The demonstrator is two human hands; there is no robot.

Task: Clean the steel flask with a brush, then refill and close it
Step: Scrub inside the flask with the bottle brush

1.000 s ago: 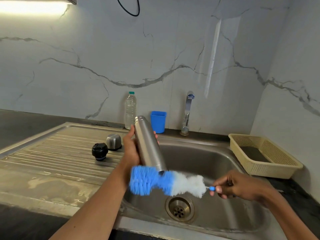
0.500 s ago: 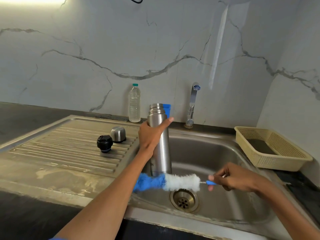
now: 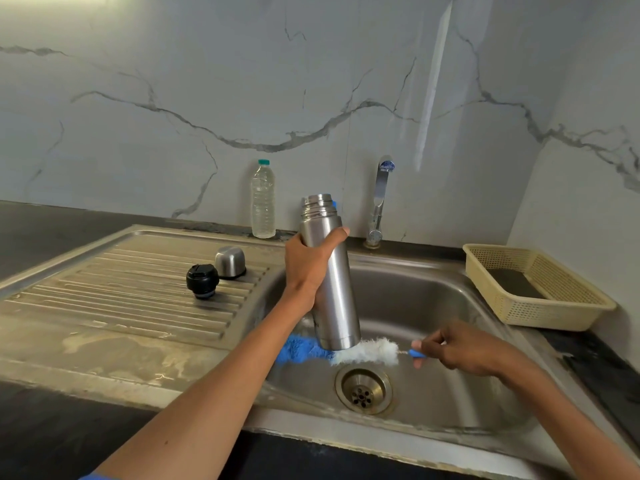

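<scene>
- Marble-look wall (image 3: 207, 81) behind, steel sink (image 3: 433, 306) set in a dark counter (image 3: 52, 230), ribbed drainboard (image 3: 121, 296) on the left side.
- Your left hand (image 3: 308, 268) grips the flask (image 3: 329, 271) around its upper body, thumb across the front, fingers wrapped behind.
- Flask is upright, mouth up and uncapped, threads showing, tilted slightly, held over the sink basin.
- Your right hand (image 3: 464, 348) pinches the blue handle end of the brush (image 3: 346, 351) between thumb and fingertips, other fingers curled under.
- Brush lies roughly level, just beneath the flask's base; white bristles toward your right hand, blue bristles toward the left arm. Flask base touches or sits right at the bristles; can't tell which.
- Drain (image 3: 363, 389) sits just below the brush, in front of it.
- Black stopper (image 3: 202, 280) and steel cup cap (image 3: 230, 261) stand side by side on the drainboard, near the basin edge, well apart from the flask.
- Clear water bottle (image 3: 263, 200) with green cap stands upright at the wall, behind the drainboard.
- Tap (image 3: 379, 202) is behind the basin, right of the flask; no water running that I can see.
- Something blue peeks out behind the flask neck; mostly hidden.
- Cream basket (image 3: 554, 306) sits on the counter right of the sink, a dark flat item inside.
</scene>
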